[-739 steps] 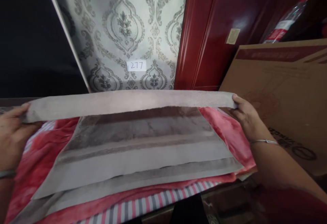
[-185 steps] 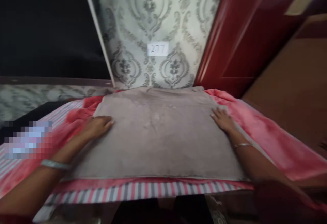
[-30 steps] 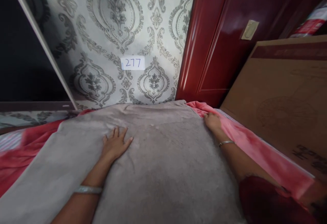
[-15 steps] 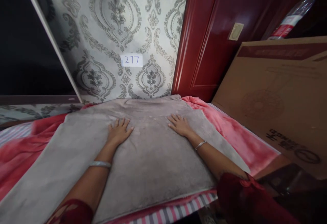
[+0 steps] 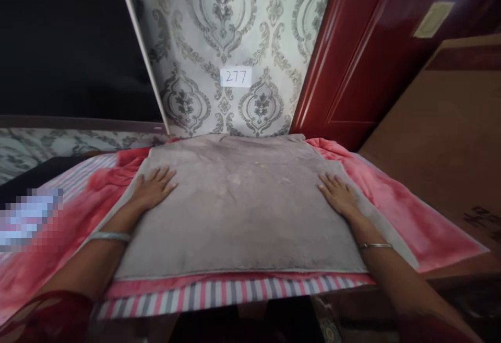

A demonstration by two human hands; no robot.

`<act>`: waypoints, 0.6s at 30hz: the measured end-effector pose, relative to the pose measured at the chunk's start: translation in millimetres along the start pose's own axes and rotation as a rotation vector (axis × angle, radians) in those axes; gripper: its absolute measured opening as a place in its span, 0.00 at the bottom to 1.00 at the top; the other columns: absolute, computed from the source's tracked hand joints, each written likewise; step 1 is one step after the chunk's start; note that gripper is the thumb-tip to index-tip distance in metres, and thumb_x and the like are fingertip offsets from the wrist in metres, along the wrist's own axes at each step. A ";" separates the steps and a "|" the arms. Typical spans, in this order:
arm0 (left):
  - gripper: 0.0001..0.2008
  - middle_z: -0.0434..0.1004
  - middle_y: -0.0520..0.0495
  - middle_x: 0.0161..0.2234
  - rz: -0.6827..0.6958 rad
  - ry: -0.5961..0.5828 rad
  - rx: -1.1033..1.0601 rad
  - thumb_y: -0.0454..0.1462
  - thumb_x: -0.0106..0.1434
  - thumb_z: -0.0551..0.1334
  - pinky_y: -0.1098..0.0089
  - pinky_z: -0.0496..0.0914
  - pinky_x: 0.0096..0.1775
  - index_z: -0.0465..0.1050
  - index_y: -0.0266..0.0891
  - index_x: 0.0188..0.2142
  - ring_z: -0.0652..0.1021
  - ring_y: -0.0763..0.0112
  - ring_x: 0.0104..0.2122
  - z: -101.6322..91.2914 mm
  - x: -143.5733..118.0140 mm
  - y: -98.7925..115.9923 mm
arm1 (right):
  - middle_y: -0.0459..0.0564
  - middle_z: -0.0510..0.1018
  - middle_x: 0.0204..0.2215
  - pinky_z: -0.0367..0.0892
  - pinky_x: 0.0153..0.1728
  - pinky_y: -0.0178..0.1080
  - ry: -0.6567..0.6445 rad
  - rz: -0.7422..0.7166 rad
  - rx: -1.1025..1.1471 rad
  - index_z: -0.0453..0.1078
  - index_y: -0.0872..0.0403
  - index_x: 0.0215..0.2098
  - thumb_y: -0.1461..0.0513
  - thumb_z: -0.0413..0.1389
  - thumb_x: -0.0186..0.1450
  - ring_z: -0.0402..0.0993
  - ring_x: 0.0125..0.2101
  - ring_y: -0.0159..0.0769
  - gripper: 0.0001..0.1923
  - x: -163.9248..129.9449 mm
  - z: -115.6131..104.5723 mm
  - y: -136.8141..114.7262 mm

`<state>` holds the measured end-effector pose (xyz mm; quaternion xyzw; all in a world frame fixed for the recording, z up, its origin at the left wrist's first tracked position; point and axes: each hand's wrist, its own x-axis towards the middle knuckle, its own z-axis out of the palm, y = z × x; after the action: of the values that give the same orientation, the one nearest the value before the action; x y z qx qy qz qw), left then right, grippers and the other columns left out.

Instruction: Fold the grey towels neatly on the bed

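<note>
Folded grey plush towel [image 5: 242, 212], head view: a soft, thick-piled rectangle of cloth lying flat on a rumpled pink-red fleece blanket [image 5: 407, 212], which in turn covers a striped pink, grey and white sheet [image 5: 219, 295] at the near edge of the surface. The left hand [image 5: 153, 189] lies palm down, fingers spread and flat, on the towel's left margin, partly over the blanket edge; the right hand [image 5: 337, 194] lies likewise, open and flat, on the right margin. Neither hand grips anything; the two are well apart, one at each side. A thin metal bangle [image 5: 109, 236] circles the left wrist and a finer one [image 5: 376, 246] the right.

Handling, as judged from its look: the towel appears light, limp and compressible, with no stiffness of its own; it should drape and sag when raised, and its layers may slide apart on the fleece beneath. Not fragile, not slippery. Best taken by pinching through all layers at two corners or along one side edge, both hands together, so the fold holds.

Surroundings: grey damask-patterned wallpaper bearing a small white label marked 277 [image 5: 235, 77], a dark red glossy door [image 5: 364, 56] to the right, a brown cardboard box [image 5: 450, 139] beside it
</note>
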<state>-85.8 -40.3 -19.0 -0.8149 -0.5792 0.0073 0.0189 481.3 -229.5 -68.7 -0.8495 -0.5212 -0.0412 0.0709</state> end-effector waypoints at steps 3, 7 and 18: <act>0.34 0.37 0.43 0.73 -0.065 -0.021 -0.030 0.49 0.71 0.38 0.44 0.44 0.67 0.43 0.39 0.72 0.42 0.53 0.72 8.3 -15.7 -33.5 | 0.50 0.52 0.71 0.50 0.64 0.59 0.039 -0.006 -0.012 0.53 0.47 0.71 0.51 0.36 0.74 0.47 0.69 0.48 0.29 -1.9 4.7 2.4; 0.36 0.41 0.39 0.73 -0.008 0.006 -0.082 0.49 0.69 0.39 0.54 0.43 0.68 0.48 0.32 0.71 0.43 0.56 0.72 18.6 -29.3 -55.6 | 0.51 0.52 0.71 0.50 0.64 0.57 0.025 -0.005 -0.019 0.53 0.49 0.71 0.52 0.36 0.74 0.47 0.69 0.48 0.30 -7.2 1.4 -0.6; 0.33 0.57 0.39 0.69 -0.142 0.064 -0.140 0.48 0.70 0.42 0.61 0.52 0.67 0.56 0.32 0.68 0.58 0.61 0.68 16.6 -85.2 -70.0 | 0.53 0.50 0.71 0.46 0.64 0.57 -0.007 -0.005 0.021 0.51 0.54 0.72 0.52 0.33 0.73 0.44 0.69 0.49 0.32 -15.6 -3.7 -5.4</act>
<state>-180.4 -97.4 -33.7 -0.7710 -0.6336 -0.0604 -0.0192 469.5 -241.3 -67.0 -0.8476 -0.5238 -0.0330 0.0777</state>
